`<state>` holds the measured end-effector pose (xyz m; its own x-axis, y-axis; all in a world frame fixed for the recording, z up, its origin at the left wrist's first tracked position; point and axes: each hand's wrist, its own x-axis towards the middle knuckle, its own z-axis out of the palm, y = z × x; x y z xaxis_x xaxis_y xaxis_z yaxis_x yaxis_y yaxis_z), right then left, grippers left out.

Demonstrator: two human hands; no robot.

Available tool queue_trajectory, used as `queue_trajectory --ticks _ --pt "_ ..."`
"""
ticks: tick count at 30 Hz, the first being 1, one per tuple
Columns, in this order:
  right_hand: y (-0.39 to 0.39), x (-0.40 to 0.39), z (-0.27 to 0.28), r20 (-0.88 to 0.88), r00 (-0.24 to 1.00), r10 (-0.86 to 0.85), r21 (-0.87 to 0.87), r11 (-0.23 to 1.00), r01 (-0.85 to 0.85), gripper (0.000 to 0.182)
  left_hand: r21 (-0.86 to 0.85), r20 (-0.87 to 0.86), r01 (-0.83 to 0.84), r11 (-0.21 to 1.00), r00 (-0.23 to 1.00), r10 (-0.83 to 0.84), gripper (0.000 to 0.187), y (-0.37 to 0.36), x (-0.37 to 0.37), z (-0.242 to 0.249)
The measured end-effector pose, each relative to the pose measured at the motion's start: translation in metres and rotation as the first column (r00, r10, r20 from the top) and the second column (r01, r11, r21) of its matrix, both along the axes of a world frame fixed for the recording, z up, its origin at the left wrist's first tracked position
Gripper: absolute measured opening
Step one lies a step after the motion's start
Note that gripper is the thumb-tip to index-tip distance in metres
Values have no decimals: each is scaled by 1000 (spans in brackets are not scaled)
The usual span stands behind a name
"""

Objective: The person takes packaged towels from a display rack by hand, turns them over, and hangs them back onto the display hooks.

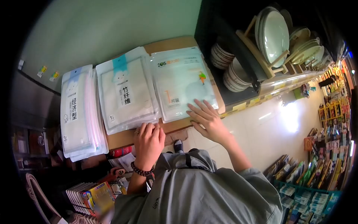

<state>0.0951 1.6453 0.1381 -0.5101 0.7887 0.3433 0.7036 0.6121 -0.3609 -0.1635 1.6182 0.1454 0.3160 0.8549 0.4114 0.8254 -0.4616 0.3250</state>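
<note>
Three stacks of flat plastic-packed goods lie side by side on a brown cardboard surface [121,141]. My right hand [207,121] rests with its fingers spread on the lower right part of the white-and-teal packet [177,84] on the right. My left hand [150,143], with a beaded bracelet at its wrist, has its fingers curled together at the lower edge of the middle stack of packets [130,97]. What lies under those fingertips is hidden. To the left is a stack of narrower packets [76,115], several deep.
Stacked bowls [237,76] and plates on wooden racks [274,37] fill the dark shelf at right. Books or boxes [89,196] stand low at left. A teal basket [309,194] of packaged goods is at lower right. Tiled floor [268,125] runs along the aisle.
</note>
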Motion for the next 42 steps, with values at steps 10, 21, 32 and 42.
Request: queue_trajectory --ticks 10,21,32,42 --pt "-35 15 -5 -264 960 -90 66 992 111 24 127 -166 198 972 970 -176 26 52 11 47" --pt "-209 80 -49 -383 761 -523 -75 839 539 18 36 -245 284 958 932 -267 20 42 2 27" --pt "-419 76 -84 -606 233 -760 -166 408 898 12 88 -111 771 630 636 -763 26 -119 150 36" --pt "-582 37 -93 -634 -278 -721 -306 -96 947 9 -163 166 913 -374 -348 -923 24 -353 302 -40"
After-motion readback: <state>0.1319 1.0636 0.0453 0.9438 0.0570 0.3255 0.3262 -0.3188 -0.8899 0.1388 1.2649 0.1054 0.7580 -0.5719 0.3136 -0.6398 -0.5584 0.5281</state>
